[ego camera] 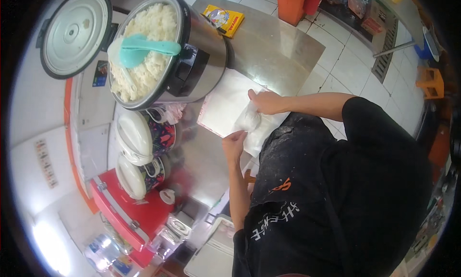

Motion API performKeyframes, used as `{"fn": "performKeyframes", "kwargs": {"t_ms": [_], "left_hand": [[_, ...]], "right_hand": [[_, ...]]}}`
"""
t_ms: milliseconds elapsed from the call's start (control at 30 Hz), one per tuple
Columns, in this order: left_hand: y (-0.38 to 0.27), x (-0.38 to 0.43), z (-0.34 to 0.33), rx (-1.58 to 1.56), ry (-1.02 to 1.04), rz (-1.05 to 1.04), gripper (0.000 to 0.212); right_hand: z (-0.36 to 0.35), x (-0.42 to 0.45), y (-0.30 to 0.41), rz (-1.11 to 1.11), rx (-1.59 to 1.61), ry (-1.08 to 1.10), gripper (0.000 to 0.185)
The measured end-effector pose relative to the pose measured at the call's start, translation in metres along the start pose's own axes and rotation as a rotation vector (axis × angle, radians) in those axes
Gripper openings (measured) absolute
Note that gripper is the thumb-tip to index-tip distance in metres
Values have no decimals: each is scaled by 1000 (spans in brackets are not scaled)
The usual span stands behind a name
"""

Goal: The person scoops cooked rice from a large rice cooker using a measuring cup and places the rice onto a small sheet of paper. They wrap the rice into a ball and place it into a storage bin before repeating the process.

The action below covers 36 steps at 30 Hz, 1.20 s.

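Observation:
Both my hands work on a small translucent plastic bag (251, 121), rounded by white contents that look like rice. My right hand (267, 102) pinches its upper part, thumb raised. On the other side my left hand (235, 143) has its fingertips closed on the bag's lower edge. Beneath the bag lies a stack of white wrapping paper sheets (223, 102) with pink-printed edges. A large steel rice cooker (207, 60) stands just past the paper, full of cooked white rice (153, 21). A turquoise rice paddle (151, 46) rests on the rice.
The cooker's round lid (72, 32) hangs open. A yellow packet (225, 20) lies on the steel table (266, 35) behind the cooker. Two floral pots (164, 136) with white lids stand left of my hands, near a red cooler box (122, 201). An orange stool (430, 83) sits on the tiled floor.

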<state>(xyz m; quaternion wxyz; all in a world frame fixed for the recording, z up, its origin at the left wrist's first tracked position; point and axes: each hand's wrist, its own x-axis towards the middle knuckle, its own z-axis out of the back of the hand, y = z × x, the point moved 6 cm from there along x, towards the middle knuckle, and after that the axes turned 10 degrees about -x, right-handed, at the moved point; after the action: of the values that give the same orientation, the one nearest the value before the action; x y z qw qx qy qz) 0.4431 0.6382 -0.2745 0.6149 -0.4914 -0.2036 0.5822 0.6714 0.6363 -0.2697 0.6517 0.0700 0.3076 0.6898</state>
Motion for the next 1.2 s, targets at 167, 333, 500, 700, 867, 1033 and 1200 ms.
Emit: {"fn": "performKeyframes", "kwargs": {"t_ms": [167, 333, 500, 700, 867, 1033, 1200], "left_hand": [[-32, 43, 2, 516, 170, 172, 42], [-53, 67, -17, 837, 177, -255, 56], [-46, 42, -3, 534, 123, -39, 38], [-9, -7, -7, 133, -252, 12, 23], [-33, -44, -27, 150, -402, -476, 9], [-39, -49, -32, 240, -335, -355, 14], [-12, 1, -21, 194, 22, -26, 10]], "right_hand": [[12, 41, 41, 354, -379, -121, 17], [-2, 69, 73, 490, -561, 324, 16], [14, 35, 46, 543, -428, -23, 10], [-9, -9, 1, 351, -44, -206, 18], [-17, -46, 3, 356, 198, -425, 18], [-14, -23, 4, 341, 42, -202, 15], [7, 33, 8, -183, 80, 575, 27]]}}
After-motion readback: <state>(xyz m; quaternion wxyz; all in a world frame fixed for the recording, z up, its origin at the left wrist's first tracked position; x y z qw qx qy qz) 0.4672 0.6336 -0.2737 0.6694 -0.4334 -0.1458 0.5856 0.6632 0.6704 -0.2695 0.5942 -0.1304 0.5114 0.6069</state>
